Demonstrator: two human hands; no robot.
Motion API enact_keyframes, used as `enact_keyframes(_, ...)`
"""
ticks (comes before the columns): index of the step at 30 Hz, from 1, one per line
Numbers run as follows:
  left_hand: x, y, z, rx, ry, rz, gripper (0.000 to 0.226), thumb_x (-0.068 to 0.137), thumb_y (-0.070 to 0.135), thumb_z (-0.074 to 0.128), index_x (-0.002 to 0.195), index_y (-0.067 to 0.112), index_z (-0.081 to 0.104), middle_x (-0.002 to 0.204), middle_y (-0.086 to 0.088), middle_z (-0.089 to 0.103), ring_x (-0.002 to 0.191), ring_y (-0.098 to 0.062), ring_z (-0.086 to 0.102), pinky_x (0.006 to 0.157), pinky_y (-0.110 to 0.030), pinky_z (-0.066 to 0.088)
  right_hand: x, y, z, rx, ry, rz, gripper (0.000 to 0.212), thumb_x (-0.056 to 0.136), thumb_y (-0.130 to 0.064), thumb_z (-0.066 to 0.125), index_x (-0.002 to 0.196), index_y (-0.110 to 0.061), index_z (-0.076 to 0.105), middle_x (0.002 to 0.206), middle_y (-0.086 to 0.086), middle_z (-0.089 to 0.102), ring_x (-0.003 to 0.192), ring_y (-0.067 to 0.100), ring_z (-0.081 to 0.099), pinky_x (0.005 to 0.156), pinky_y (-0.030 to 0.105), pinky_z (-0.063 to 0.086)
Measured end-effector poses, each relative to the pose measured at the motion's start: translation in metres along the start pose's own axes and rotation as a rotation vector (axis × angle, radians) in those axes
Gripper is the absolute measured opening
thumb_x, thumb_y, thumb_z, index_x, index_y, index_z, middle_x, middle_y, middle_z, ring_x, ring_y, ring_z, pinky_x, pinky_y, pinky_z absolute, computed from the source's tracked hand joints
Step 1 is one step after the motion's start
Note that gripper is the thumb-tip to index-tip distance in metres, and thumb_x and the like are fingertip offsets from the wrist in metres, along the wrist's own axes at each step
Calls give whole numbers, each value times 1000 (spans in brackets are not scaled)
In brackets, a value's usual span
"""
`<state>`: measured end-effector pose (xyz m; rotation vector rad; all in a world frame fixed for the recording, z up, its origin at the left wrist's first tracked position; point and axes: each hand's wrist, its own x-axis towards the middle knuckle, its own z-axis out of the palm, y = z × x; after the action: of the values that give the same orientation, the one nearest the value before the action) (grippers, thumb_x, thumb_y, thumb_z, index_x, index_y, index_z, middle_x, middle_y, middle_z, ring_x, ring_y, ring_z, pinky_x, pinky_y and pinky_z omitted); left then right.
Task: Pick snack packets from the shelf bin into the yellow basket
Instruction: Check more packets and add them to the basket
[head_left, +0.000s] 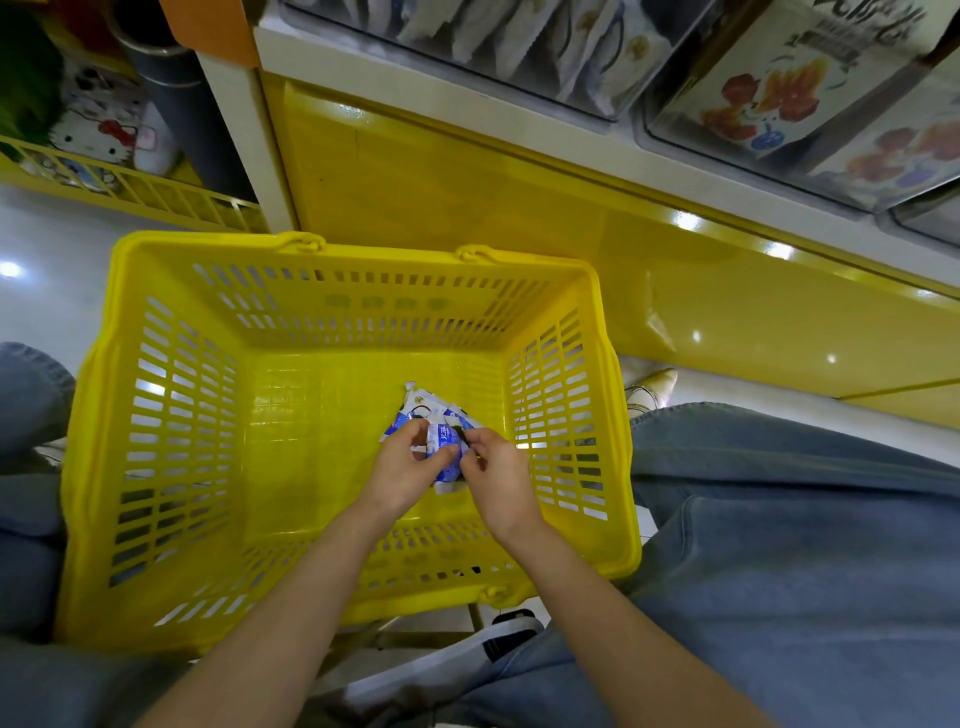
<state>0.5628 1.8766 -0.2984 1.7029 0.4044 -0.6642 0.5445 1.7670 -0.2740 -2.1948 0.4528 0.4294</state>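
The 2 hands are down inside the basket (363, 249), which sits on the floor (31, 234) in front of a yellow shelf base (467, 182). The left hand (402, 467) and right hand (498, 475) meet low over the basket's bottom. Both pinch the same blue-and-white packet (444, 449) between thumb and curled fingers, the left at its left edge and the right at its right edge. The packet is right of the basket's middle, over other packets (415, 405) of the same print that rest on the bottom. Whether it touches them cannot be told, nor how many lie there. Above, on the shelf, a clear bin (519, 47) holds upright packets, and to its right stand boxes (769, 98) printed with red flowers. Knees in blue jeans (779, 519) flank the basket on both sides.
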Motion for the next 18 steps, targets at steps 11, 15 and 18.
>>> enact_keyframes(11,-3,4,-5,125,-103,192,23,83,-3,57,98,14,53,86,4,60,75,-3,56,60,-6,43,6,4,-4,-71,-26,14,28,95,-23,50,118,-8,53,102,9,69,83,22,65,59,16,42)
enact_keyframes(15,-4,12,-5,80,-104,216,27,80,-7,59,98,13,55,90,-3,61,80,-12,56,61,-7,43,10,2,-5,-128,-26,10,26,97,-15,42,119,-6,52,96,19,68,69,23,57,52,27,40)
enact_keyframes(18,-5,19,-5,62,-89,246,31,80,-12,56,107,4,56,103,-8,60,93,-16,56,73,-13,45,12,-6,-4,181,-30,152,26,95,-3,36,117,-1,50,106,25,64,88,31,65,66,35,56)
